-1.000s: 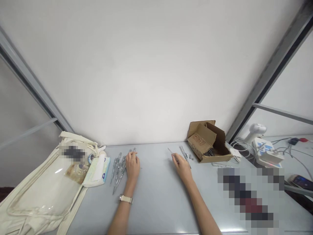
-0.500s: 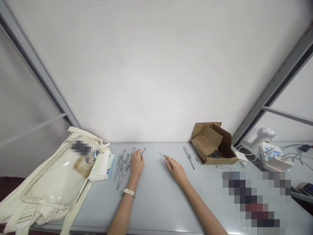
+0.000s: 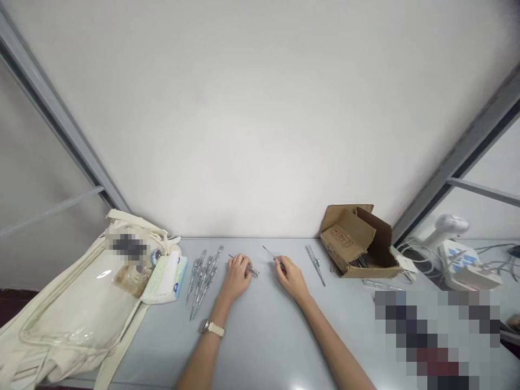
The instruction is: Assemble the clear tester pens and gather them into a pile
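My left hand [image 3: 238, 276] is closed around a clear-handled screwdriver [image 3: 253, 271] just above the table. Its handle sticks out to the right of the fingers, and its thin tip shows at the upper left. A second screwdriver [image 3: 268, 251] is gripped in my right hand [image 3: 291, 277], its metal shaft pointing up and left; the fingers hide most of the handle. Left of my hands, several similar screwdrivers [image 3: 202, 281] lie in a loose bunch, tips toward me. Another single screwdriver [image 3: 316, 265] rests on the table to the right of my right hand.
An open cardboard box [image 3: 349, 238] with thin dark pieces inside stands at the back right. A tissue pack [image 3: 166, 279] and a cream bag [image 3: 77, 303] lie on the left. Cables and a white power strip [image 3: 463, 262] are at far right, behind a blurred patch.
My left hand has moved right, away from the bunch, and its screwdriver has turned so the handle points right. My right hand has stayed nearly in place, still gripping its screwdriver.
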Demonstrator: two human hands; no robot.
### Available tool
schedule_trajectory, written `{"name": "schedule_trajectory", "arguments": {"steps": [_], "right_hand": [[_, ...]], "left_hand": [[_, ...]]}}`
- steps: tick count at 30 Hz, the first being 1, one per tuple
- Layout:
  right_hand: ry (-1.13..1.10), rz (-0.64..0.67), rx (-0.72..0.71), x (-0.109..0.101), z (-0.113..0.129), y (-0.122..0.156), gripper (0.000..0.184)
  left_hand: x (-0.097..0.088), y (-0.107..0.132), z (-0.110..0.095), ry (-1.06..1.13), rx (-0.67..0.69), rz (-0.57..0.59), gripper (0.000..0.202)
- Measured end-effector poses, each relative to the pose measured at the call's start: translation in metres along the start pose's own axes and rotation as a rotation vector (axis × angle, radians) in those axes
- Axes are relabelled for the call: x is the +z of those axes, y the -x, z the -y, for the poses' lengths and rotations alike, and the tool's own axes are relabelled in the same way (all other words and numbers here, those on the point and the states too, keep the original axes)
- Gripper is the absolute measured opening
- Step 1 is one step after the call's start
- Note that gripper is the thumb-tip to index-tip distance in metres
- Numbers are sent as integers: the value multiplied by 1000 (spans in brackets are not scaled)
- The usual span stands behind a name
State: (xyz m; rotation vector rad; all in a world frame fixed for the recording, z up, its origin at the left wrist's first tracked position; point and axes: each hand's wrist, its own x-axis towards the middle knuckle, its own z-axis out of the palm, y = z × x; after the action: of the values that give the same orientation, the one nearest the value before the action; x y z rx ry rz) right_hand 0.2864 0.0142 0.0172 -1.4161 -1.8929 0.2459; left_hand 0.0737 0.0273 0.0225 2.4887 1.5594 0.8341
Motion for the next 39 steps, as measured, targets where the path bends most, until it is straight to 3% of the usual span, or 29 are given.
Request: {"name": "schedule_trajectory", "arguments": {"steps": [8,13,20,28,39], "right_hand": [[-67,61,-50,2,4,2,31],[-89,55,-132,-3,14,6,29],[-74,28,-188,-3,14,8,28],[-25,16,-209,-6,14,7,27],[7,23,-221,-8,14,6,32]], "left_hand": [[-11,-4,-5,40,25,-84,22],[-15,-1,-5,28,64,-170,32],[-14,1,-4,-28,11,-254,31],[-15,1,-3,-13,4,-278,29],[-16,1,-1,-100,26,-208,27]]}}
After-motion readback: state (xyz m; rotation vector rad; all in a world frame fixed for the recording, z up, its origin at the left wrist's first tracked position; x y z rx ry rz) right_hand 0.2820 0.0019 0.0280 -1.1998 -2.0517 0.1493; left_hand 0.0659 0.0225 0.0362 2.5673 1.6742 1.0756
